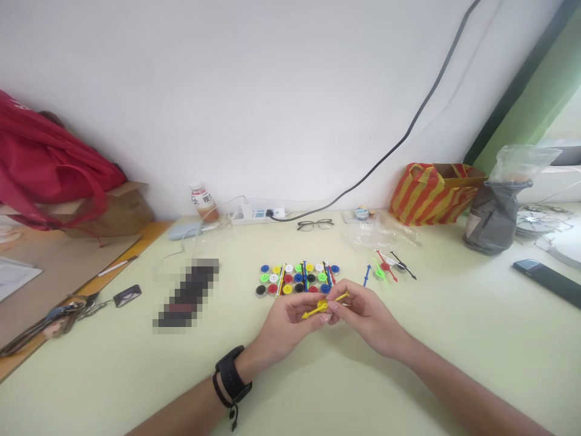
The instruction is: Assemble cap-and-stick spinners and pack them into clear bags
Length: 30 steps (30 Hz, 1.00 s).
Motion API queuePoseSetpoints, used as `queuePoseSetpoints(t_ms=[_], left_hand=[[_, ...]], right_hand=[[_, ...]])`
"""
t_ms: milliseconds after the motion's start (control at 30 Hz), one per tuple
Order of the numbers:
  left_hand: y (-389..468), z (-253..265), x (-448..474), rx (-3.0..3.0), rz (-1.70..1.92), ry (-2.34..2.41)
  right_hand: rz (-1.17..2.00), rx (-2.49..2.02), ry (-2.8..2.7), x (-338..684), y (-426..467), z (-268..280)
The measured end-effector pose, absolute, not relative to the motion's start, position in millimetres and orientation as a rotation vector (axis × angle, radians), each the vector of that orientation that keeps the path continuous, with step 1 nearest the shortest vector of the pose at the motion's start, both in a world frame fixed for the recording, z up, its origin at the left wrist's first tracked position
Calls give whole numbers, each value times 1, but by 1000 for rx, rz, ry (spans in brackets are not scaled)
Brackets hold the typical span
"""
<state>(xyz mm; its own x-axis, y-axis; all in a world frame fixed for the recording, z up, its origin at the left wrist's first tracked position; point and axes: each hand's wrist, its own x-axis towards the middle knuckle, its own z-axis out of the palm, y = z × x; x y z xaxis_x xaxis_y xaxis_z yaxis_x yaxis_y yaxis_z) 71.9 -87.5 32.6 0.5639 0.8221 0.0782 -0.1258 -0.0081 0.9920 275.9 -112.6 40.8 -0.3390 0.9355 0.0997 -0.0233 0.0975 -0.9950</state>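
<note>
Head view, bare hands together low over the pale green table (454,339), both closed on one small yellow piece. Partway along at best, judging by the layout. Over to the right, past the fingers, a little cluster of arrows crossed over discs (385,266), red, green and dark, apparently already paired up. Also a blue arrow (367,276) just left of the cluster, too small to tell whether on a base or bare. Plenty left, by the look of it: three rows of coloured discs (287,290) just beyond the hands, with loose arrows (304,275) in narrow bundles across the rows, seemingly not yet matched up. Can't give a full count, too tightly packed. As for the piece in hand: yellow arrow (312,312) slantwise across a yellow disc (322,304), right between the two hands and in contact with both. Left hand (284,324) curled in from the left, thumb and fingers gripping around the disc. Right hand (374,318) in from the other side, fingertips pinched on the arrow near its middle. Can't tell from here whether fully seated or just resting on top.
</note>
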Motion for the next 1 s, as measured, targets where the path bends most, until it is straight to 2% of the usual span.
queuePoseSetpoints(t_ms=[300, 633, 1000], left_hand=[[-87, 32, 68, 1422, 946, 775], [-90, 30, 67, 1663, 937, 784], [-86, 29, 63, 1645, 884, 781]], right_hand=[[1075, -1120, -1720, 278, -111, 37], [940, -1117, -1784, 278, -110, 36], [1097, -1129, -1683, 282, -107, 40]])
